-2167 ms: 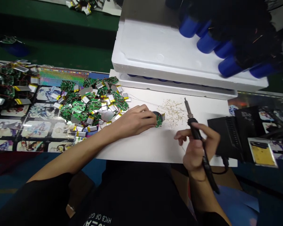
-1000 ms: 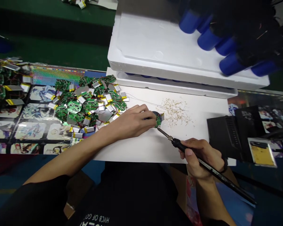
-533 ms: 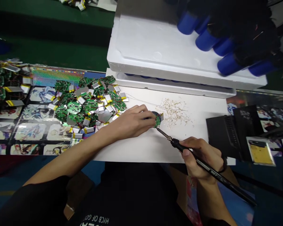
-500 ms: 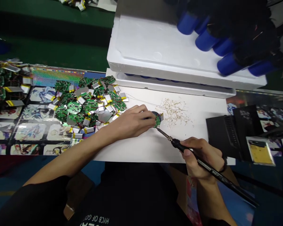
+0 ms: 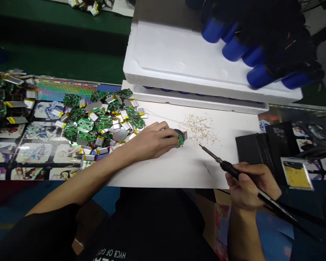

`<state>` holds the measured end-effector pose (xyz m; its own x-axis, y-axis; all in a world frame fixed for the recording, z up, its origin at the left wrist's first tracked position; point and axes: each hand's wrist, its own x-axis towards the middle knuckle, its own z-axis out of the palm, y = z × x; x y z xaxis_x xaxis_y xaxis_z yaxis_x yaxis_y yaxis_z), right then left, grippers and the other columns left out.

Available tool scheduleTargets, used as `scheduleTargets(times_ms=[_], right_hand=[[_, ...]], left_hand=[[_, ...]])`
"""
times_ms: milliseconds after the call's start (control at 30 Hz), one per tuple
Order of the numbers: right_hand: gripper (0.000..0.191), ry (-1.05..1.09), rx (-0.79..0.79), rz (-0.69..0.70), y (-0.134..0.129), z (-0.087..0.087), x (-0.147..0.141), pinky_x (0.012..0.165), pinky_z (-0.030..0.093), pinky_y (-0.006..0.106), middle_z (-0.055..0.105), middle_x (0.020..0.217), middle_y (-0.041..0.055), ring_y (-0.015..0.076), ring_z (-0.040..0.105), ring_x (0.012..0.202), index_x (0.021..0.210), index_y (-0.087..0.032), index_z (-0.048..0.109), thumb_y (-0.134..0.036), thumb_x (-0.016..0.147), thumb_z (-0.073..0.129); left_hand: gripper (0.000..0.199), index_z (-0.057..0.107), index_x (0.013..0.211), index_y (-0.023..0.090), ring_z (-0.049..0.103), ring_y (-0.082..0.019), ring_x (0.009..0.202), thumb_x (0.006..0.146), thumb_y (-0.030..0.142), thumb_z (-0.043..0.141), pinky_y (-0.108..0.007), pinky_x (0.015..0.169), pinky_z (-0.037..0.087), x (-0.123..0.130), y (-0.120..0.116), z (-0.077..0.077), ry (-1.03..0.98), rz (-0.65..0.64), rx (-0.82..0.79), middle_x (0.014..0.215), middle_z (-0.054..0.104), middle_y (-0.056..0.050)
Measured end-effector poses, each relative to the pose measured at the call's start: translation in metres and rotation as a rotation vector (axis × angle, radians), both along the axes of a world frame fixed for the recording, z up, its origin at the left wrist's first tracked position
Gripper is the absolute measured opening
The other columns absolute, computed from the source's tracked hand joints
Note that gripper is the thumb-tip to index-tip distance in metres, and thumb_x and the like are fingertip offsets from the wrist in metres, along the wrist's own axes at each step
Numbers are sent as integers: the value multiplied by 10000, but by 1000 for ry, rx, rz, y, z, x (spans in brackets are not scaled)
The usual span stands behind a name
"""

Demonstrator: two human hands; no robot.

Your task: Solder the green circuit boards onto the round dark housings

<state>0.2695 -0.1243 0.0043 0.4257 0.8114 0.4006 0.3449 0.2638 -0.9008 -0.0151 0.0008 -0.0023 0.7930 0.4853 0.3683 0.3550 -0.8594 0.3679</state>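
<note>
My left hand (image 5: pixel 154 140) is closed over a small green circuit board (image 5: pixel 180 140) on the white work surface. A dark round part shows beside the board, mostly hidden by my fingers, and a small silver piece with a yellow edge sits at its upper right. In my right hand (image 5: pixel 251 185) is a black soldering iron (image 5: pixel 228 167), gripped like a pen. Its metal tip points up and left, apart from the board. Below the tip lies a short thin strand (image 5: pixel 208 169).
Left of my hand is a heap of green boards with silver battery packs (image 5: pixel 105 121). Tan crumbs (image 5: pixel 201 127) and thin wires lie beyond the board. White foam trays (image 5: pixel 179 78) with blue cylinders (image 5: pixel 235 49) stand behind. At right are a black box (image 5: pixel 251 152) and a yellow sponge (image 5: pixel 295 175).
My right hand has drawn the soldering iron away from the board, to the right. A short strand now shows on the white surface. My left hand stays almost still on the board.
</note>
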Motion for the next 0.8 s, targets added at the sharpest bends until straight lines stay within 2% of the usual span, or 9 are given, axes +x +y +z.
scheduleTargets(times_ms=[100, 267, 367, 533, 667, 800], right_hand=[[178, 16, -5, -73, 2, -13, 5, 315, 390, 221, 669, 662, -30, 107, 556, 397, 866, -179, 729, -346, 867, 792], [225, 87, -93, -142, 4, -46, 13, 384, 396, 227, 677, 678, -32, 118, 577, 431, 940, -184, 692, -387, 885, 773], [221, 84, -99, -158, 3, -59, 16, 431, 420, 236, 662, 677, -38, 115, 578, 462, 947, -189, 687, -392, 898, 758], [243, 52, -123, -161, -1, -60, 16, 460, 429, 240, 645, 654, -40, 113, 570, 474, 935, -191, 688, -421, 902, 757], [258, 29, -155, -165, 0, -54, 13, 473, 439, 242, 633, 622, -42, 117, 570, 476, 931, -190, 690, -440, 907, 749], [272, 21, -181, -162, 2, -53, 12, 495, 468, 250, 656, 653, -29, 128, 604, 512, 949, -191, 700, -456, 915, 744]], left_hand=[[194, 717, 1049, 193, 605, -210, 971, 1114, 205, 535, -338, 861, 491, 0, 0, 0, -17, -4, 2, 1150, 780, -54], [143, 718, 1060, 201, 618, -218, 983, 1094, 205, 579, -339, 848, 517, -1, -1, -4, -100, 1, -9, 1121, 788, -58], [103, 734, 1075, 213, 623, -239, 1052, 1069, 228, 632, -376, 914, 545, -4, -1, -6, -149, 17, -32, 1193, 765, -83], [109, 743, 1064, 214, 572, -320, 1346, 1013, 310, 736, -500, 1128, 529, -8, 0, -9, -174, 38, -158, 1457, 595, -148], [97, 699, 1109, 214, 593, -279, 1391, 1024, 261, 706, -414, 1138, 553, -8, 0, -14, -172, 28, -359, 1511, 546, -139], [53, 683, 1088, 214, 637, -242, 1353, 1043, 231, 662, -357, 1122, 563, -5, 0, -17, -187, 19, -422, 1459, 591, -125]])
